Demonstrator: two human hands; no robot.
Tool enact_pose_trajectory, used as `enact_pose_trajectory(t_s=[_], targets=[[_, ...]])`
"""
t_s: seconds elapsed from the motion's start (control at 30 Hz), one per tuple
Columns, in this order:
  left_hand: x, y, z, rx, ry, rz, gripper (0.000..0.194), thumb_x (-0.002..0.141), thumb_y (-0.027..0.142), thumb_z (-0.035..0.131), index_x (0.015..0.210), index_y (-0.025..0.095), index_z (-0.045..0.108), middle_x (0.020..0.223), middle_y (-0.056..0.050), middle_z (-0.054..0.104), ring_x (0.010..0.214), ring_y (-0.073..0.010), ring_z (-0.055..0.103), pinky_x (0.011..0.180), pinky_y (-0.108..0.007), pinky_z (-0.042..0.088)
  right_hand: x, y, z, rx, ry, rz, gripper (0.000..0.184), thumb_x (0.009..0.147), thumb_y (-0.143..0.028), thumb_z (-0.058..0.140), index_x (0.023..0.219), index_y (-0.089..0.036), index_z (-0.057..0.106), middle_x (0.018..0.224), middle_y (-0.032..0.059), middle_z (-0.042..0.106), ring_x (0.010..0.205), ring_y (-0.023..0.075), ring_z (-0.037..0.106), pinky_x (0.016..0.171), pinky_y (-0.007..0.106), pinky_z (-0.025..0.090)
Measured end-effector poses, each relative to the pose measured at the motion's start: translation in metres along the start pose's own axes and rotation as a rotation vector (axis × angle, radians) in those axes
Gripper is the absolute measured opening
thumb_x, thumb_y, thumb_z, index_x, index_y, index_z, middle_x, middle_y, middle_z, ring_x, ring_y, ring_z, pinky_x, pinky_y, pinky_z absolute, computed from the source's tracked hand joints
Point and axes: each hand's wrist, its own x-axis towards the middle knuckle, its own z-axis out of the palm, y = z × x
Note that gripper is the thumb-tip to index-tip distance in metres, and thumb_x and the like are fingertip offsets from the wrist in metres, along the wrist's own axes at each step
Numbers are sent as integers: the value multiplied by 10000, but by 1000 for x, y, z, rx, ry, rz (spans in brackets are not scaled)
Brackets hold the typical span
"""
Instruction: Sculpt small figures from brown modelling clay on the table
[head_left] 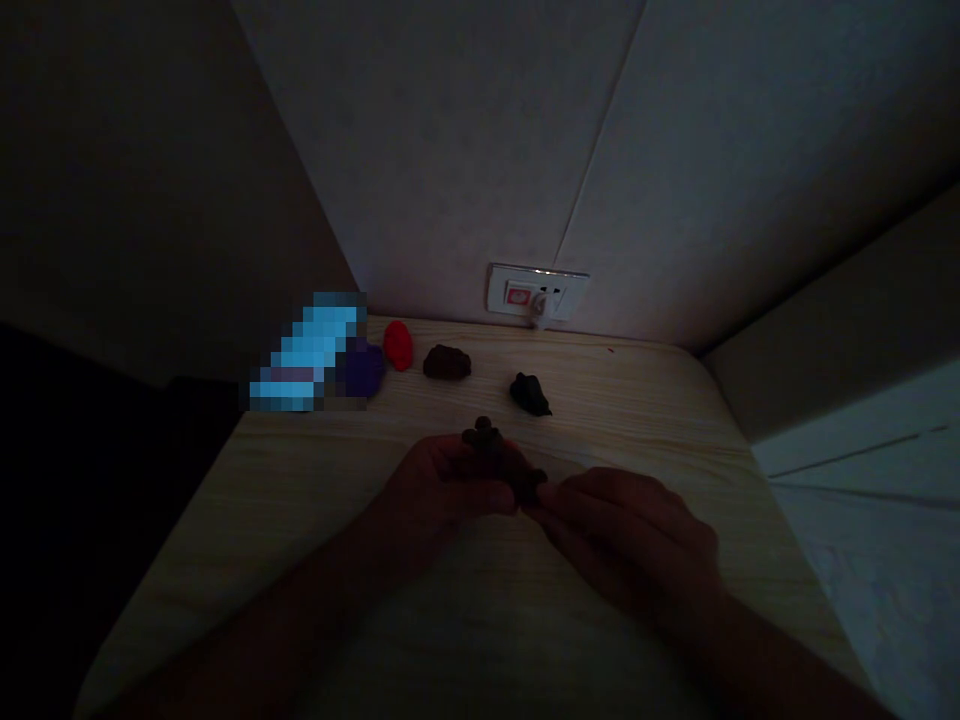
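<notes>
Dark lump [501,460] | in curled left hand [431,487] | right end pinched by nearly closed right hand [637,525]

The dark figure [489,446] looks matt and clay-like. The red lump [397,346] looks smooth, the brown lump [447,363] rougher and dull. The bench [637,430] shows pale wood grain, smooth and matt; the socket plate [572,298] looks like glossy-edged plastic.
</notes>
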Motion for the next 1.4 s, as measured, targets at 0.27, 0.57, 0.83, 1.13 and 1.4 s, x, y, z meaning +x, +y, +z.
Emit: enact_pose_trajectory(t_s=[0.27, 0.57, 0.83, 1.13, 1.4], targets=[[-1, -2, -1, 6, -10, 10, 220, 646, 146, 909, 849, 184, 833, 852, -30, 821, 791, -153, 745, 773, -247, 572, 0, -1, 1, 36, -10, 5, 70, 914, -142, 738, 982, -158, 749, 809, 30, 792, 672, 131, 752, 612, 222, 638], [-1, -2, 0, 12, 22, -7, 234, 613, 109, 896, 823, 188, 828, 841, -37, 814, 782, -179, 736, 787, -298, 561, 0, -3, -2, 32, -12, 13, 78, 926, -135, 717, 996, -153, 746, 820, 28, 800, 704, 122, 756, 661, 209, 650], [0, -2, 1, 14, 46, -16, 246, 598, 121, 915, 817, 187, 826, 829, -31, 811, 766, -164, 727, 760, -272, 550, -1, -1, 3, -63, 22, -55, 81, 908, -117, 728, 954, -175, 761, 761, 0, 754, 627, 94, 694, 593, 192, 595], [1, -3, 0, 45, 61, -20, 242, 593, 155, 921, 814, 166, 825, 824, -50, 800, 758, -172, 713, 745, -278, 545, -1, 1, 6, -74, 21, -82, 107, 885, -93, 733, 958, -170, 752, 770, 2, 753, 620, 92, 685, 592, 202, 580], [0, -1, 0, 34, 71, -17, 246, 610, 173, 928, 834, 172, 825, 830, -52, 802, 756, -174, 720, 734, -277, 560, 1, 1, 5, -107, -37, -99, 121, 930, -118, 673, 1014, -164, 747, 741, 10, 729, 618, 98, 674, 593, 212, 573]])
